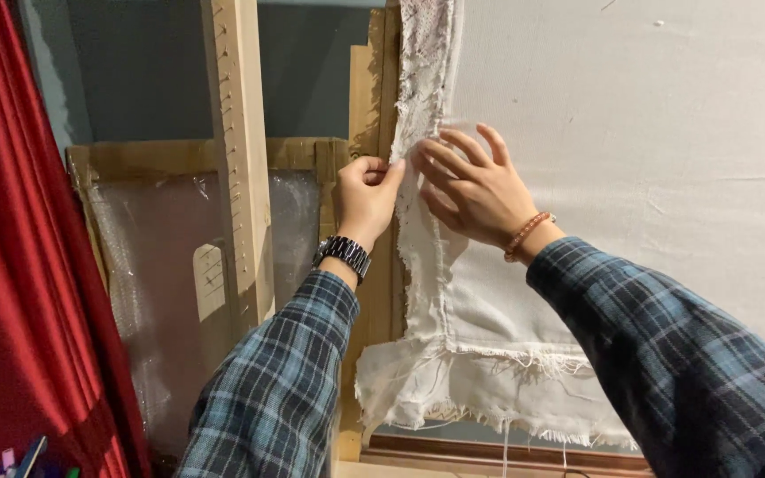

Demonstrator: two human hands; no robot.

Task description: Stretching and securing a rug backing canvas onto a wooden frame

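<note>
Head view: left hand curled, pinching the frayed left edge of the canvas against the wooden frame. Right hand open, fingers spread flat on the canvas just beside that edge. Red curtain far left.

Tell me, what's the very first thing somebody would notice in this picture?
Probably the two hands in the middle: the left hand pinches the frayed edge of a big off-white canvas, and the right hand lies flat on the canvas beside it. The canvas fills the right side, its ragged corner folded up at the bottom. A bright red curtain hangs down the left edge.
</note>
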